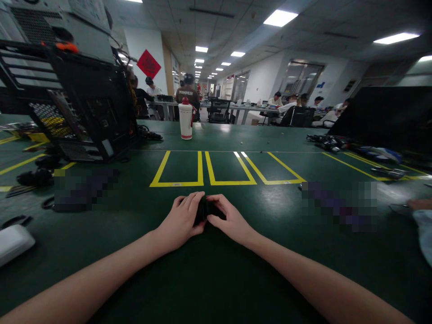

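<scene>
Between my two hands is a small black object (203,212), mostly hidden by the fingers, so its kind does not show. From its left side, my left hand (184,216) wraps over it with curled fingers. My right hand (228,219) grips the opposite side, thumb in front and fingers behind. Both hands rest low over the green tabletop (216,265), just on the near side of the yellow tape outlines (232,182).
A black open computer case (91,108) stands at the left. Behind the tape is a white cup with a red lid (186,120). Cables and tools (388,172) lie at the right, near a dark panel (388,119). Another person's sleeve (423,225) shows at the right edge.
</scene>
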`<act>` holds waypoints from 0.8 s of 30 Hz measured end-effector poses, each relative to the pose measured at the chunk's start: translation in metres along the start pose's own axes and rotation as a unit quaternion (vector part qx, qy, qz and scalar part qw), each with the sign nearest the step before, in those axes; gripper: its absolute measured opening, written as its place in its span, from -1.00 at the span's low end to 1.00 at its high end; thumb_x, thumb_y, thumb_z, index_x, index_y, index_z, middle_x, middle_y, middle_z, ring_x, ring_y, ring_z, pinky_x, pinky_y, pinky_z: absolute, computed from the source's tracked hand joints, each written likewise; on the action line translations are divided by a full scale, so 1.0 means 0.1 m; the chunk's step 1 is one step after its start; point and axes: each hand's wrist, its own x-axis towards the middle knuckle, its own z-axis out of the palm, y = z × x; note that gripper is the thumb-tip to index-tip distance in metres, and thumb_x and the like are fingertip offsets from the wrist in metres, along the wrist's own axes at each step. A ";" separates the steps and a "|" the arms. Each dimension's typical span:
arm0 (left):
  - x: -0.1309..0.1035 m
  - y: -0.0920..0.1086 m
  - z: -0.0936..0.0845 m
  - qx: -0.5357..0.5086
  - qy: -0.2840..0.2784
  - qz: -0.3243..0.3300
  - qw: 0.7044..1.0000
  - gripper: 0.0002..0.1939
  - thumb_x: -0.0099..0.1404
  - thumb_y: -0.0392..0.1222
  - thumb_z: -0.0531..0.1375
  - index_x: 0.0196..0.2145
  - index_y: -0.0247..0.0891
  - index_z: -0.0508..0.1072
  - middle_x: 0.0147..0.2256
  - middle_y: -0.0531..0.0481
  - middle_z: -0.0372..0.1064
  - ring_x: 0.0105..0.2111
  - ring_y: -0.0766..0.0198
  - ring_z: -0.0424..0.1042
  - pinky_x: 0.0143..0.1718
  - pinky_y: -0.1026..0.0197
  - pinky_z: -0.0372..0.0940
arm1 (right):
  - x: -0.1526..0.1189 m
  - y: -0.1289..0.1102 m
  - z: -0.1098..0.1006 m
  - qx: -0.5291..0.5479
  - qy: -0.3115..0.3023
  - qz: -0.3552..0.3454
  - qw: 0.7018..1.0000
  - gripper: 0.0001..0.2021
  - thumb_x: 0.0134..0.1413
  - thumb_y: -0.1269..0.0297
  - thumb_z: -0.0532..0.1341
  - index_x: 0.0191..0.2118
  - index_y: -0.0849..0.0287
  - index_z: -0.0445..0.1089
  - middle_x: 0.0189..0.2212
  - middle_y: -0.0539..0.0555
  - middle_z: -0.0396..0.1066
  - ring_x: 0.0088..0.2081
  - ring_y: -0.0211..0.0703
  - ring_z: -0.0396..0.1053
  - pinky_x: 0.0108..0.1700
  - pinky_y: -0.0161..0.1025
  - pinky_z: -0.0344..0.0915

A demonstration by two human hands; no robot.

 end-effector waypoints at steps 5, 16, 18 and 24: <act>0.09 -0.06 -0.01 -0.127 -0.021 -0.104 0.986 -0.40 0.13 -0.03 0.11 0.07 -0.23 0.00 -0.01 -0.15 0.13 -0.02 0.02 0.20 -0.03 -0.05 0.14 | -0.03 0.00 -0.06 -0.105 0.069 0.040 0.991 -0.66 0.01 0.15 0.09 -0.07 0.12 0.17 -0.09 0.06 0.21 -0.01 -0.13 0.17 0.06 -0.09 0.10; 0.08 -0.10 0.07 -0.203 0.010 -0.091 0.975 -0.35 0.10 -0.07 0.15 0.09 -0.20 -0.02 0.02 -0.13 0.10 -0.02 0.07 0.20 -0.05 0.03 0.17 | -0.42 -0.13 -0.13 -0.229 -0.003 0.042 0.973 -0.58 -0.04 0.20 0.13 0.00 0.05 0.14 -0.03 0.02 0.19 0.01 -0.12 0.15 0.05 -0.11 0.13; 0.07 -0.08 0.06 -0.202 0.011 -0.088 0.975 -0.34 0.09 -0.04 0.17 0.09 -0.19 -0.01 0.03 -0.11 0.10 -0.01 0.07 0.19 -0.04 0.03 0.16 | -0.46 -0.14 -0.10 -0.234 0.014 0.046 0.971 -0.64 0.00 0.24 0.10 -0.03 0.06 0.16 -0.06 0.02 0.22 -0.02 -0.13 0.18 0.02 -0.12 0.17; -0.29 0.11 -0.01 -0.177 0.001 -0.057 0.983 -0.36 0.11 -0.12 0.15 0.10 -0.19 -0.04 -0.04 -0.11 0.14 -0.07 0.11 0.24 -0.06 0.02 0.20 | -0.63 -0.33 0.12 -0.265 0.012 0.014 0.964 -0.61 -0.03 0.32 0.13 -0.01 0.13 0.16 -0.04 0.08 0.22 0.00 -0.07 0.15 0.05 -0.09 0.12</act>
